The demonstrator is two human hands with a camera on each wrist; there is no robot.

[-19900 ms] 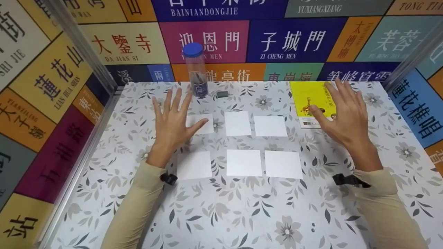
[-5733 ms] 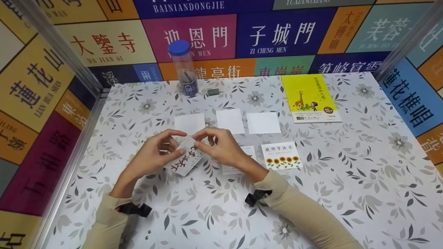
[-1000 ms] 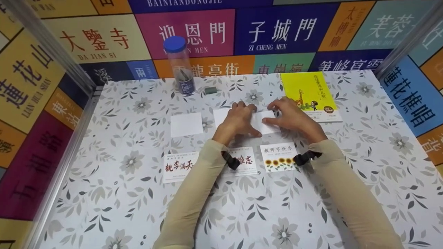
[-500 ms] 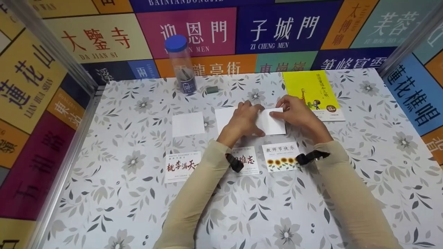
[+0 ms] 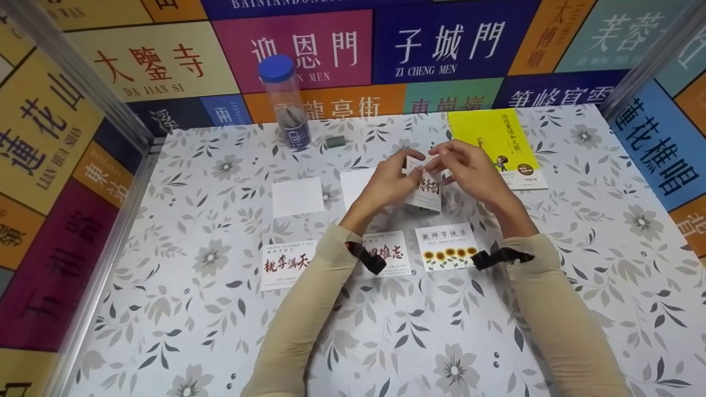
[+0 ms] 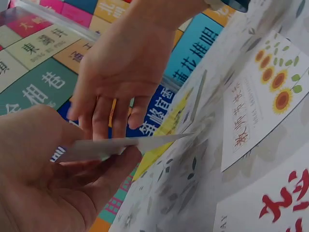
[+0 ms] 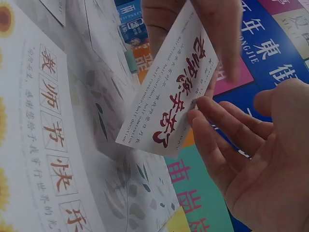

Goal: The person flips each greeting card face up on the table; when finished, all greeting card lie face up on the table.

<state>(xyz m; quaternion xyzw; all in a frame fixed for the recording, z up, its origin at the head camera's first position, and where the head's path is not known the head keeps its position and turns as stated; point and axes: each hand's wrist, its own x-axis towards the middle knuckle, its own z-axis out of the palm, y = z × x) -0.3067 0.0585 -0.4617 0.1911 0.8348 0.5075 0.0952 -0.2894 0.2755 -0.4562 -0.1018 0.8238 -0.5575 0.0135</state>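
A greeting card (image 5: 426, 196) with red Chinese lettering stands tilted above the table in the head view. My left hand (image 5: 386, 179) pinches it between thumb and fingers; in the left wrist view the card (image 6: 111, 146) shows edge-on. My right hand (image 5: 469, 168) is at the card's other side. In the right wrist view, the fingertips of that hand (image 7: 251, 150) meet the edge of the card (image 7: 164, 96), the thumb held apart. Nearer me lie a sunflower card (image 5: 448, 255) and two red-lettered cards (image 5: 287, 267), one partly behind my left sleeve.
Two white blank-side-up cards (image 5: 298, 197) lie in the back row, one partly hidden by my left hand. A yellow booklet (image 5: 496, 132) is at the back right. Behind stand a clear blue-capped tube (image 5: 287, 105) and a small dark green block (image 5: 336, 141). Lettered panels (image 5: 298, 55) wall the table.
The back-right white card has been lifted and turned, its red lettering now showing. The three front cards were turned face up earlier. My right fingers have come off its edge pinch.
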